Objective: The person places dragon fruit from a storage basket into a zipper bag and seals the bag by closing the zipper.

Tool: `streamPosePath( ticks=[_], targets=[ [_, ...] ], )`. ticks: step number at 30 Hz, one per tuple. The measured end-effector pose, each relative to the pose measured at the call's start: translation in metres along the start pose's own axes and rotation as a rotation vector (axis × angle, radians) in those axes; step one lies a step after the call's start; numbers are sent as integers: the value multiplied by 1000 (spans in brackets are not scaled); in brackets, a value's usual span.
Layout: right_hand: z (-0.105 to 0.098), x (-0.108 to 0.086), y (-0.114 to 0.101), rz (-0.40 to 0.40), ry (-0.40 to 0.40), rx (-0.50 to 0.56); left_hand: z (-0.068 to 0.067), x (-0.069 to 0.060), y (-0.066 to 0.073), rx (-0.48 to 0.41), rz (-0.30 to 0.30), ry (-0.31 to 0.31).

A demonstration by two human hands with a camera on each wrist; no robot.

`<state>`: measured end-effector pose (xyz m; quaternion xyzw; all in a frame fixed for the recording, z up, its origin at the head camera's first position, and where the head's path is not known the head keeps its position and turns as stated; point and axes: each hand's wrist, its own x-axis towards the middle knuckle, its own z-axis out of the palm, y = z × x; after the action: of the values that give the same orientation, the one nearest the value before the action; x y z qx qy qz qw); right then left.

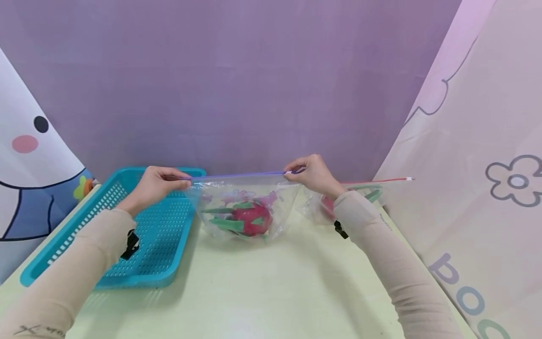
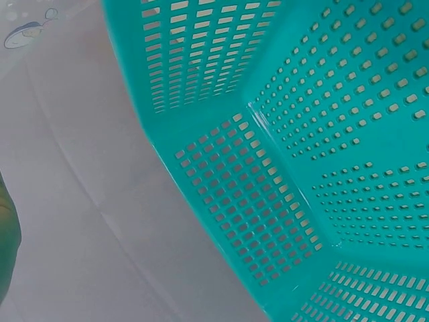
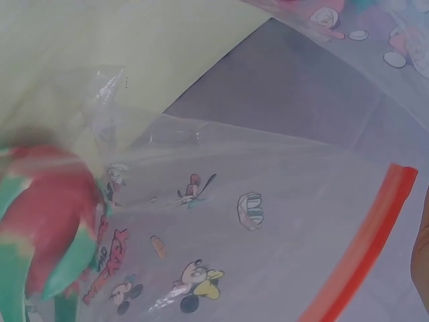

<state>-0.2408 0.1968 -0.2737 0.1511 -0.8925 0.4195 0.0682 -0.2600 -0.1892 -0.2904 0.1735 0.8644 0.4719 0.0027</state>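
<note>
A clear zip bag (image 1: 245, 188) with a purple zip strip hangs between both hands over the table. Inside it lies a red dragon fruit (image 1: 254, 219) with green scales. My left hand (image 1: 158, 186) pinches the strip's left end. With thumb and fingers, my right hand (image 1: 313, 174) pinches the strip near its right end, at a white slider. Behind the right wrist stands a second zip bag (image 3: 221, 228) with a red strip and cartoon prints, holding another dragon fruit (image 3: 57, 221); the right forearm partly hides it in the head view.
A turquoise perforated basket (image 1: 169, 273) stands on the left of the pale table (image 1: 254, 292), under the left forearm. A purple cloth (image 1: 254, 84) rises behind the table. Printed sheets flank both sides, the right one (image 1: 474, 188) bearing a flower.
</note>
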Motion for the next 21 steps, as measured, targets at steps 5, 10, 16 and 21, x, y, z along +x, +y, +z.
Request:
streamPosePath(
  ticks=[5,10,16,21],
  targets=[
    [-1,-1,1,3,7,5,0,0,-2,-9,5,3],
    [-3,-2,1,2,22,6,-2,-1,-1,-19,8,2],
    [-5,-3,-1,-1,20,17,-4,-2,-2,-22,-3,3],
    [-10,-3,-1,6,-2,9,-5,-1,-1,-9,3,6]
  ],
)
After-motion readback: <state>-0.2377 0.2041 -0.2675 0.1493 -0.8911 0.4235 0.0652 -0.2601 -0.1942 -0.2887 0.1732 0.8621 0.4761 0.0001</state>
